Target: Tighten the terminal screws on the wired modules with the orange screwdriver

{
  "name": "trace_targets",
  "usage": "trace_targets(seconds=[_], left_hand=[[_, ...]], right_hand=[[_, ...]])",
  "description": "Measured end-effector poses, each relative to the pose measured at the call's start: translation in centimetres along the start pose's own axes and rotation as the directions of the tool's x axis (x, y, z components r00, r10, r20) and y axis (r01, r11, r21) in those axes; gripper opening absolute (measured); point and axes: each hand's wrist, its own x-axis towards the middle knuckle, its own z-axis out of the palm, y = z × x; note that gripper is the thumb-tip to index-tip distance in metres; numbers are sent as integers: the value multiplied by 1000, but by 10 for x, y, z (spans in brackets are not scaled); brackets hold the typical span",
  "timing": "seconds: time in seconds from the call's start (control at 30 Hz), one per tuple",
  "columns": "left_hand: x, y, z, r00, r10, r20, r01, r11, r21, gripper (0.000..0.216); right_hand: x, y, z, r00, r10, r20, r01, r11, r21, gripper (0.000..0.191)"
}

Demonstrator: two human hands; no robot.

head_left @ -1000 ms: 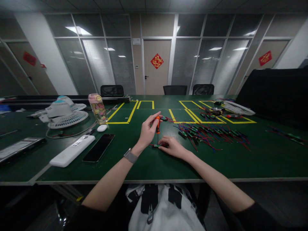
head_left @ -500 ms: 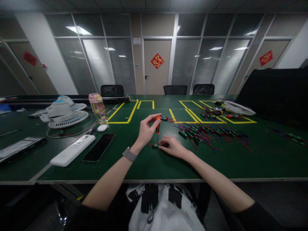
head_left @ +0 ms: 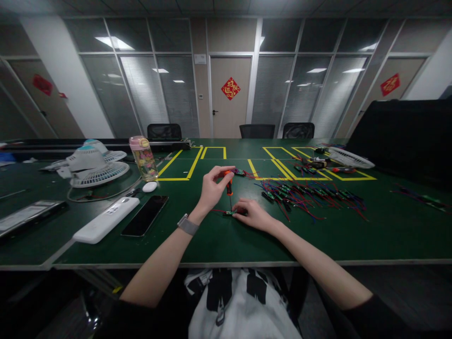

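Observation:
My left hand (head_left: 213,187) is closed around the top of an orange and black screwdriver (head_left: 229,187), which stands nearly upright with a slight tilt. Its thin shaft reaches down to a small green circuit board (head_left: 228,213) lying on the table. My right hand (head_left: 252,213) pinches the right end of this board, and its fingers hide that part. Red wire runs out from the board's left side. Behind the screwdriver lies another small circuit board with wires (head_left: 240,173).
Right of my hands spreads a pile of wired circuit boards (head_left: 307,193) on the green table (head_left: 212,245). To the left are a black phone (head_left: 145,216), a white power bank (head_left: 107,220), a drink bottle (head_left: 144,160) and a white fan (head_left: 95,172). A black monitor-like panel (head_left: 409,141) stands at right.
The screwdriver's handle has tipped slightly left, with my left hand shifting a little left too. My right hand stays in place on the board.

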Motion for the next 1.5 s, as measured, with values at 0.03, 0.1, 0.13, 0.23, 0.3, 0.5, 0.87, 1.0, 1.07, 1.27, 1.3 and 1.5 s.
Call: trace_targets(seconds=[0.03,0.1,0.13,0.23,0.3,0.5,0.87,1.0,1.07,1.27,1.3,1.5], left_hand=[[0,1,0,999,33,-18,-32,998,50,19],[-1,3,-1,998,64,-13,-63,993,96,17],[-1,4,-1,998,61,17,-62,995,81,19],[-1,6,-1,988,14,154,-7,999,-46,30],[-2,5,0,979,-30,202,58,990,-130,33],[-4,-1,2,996,24,91,-25,1000,3,25],[-4,5,1,990,-34,140,55,987,-150,31],[-5,2,3,994,65,92,-64,998,-14,24],[-5,2,2,992,113,54,-117,991,61,19],[-4,6,1,985,-17,170,41,990,-135,32],[-4,6,1,980,-44,195,79,981,-177,34],[-5,3,2,993,29,111,-29,1000,-2,26]], right_hand=[[0,0,0,1000,0,-1,0,1000,0,11],[0,0,0,1000,0,-3,0,1000,-4,11],[0,0,1,1000,2,-1,-2,1000,-7,11],[0,1,1,1000,6,6,-6,1000,-10,11],[0,0,1,1000,6,5,-6,1000,-5,11],[0,0,0,1000,15,5,-15,1000,-1,12],[0,-2,-1,1000,23,5,-23,1000,12,11],[0,-1,-1,1000,23,6,-23,1000,13,11],[0,-1,-1,1000,18,4,-18,1000,8,11],[1,0,1,1000,11,3,-11,1000,4,11],[1,0,1,1000,14,5,-14,1000,4,11],[0,0,0,1000,27,13,-28,1000,12,12]])
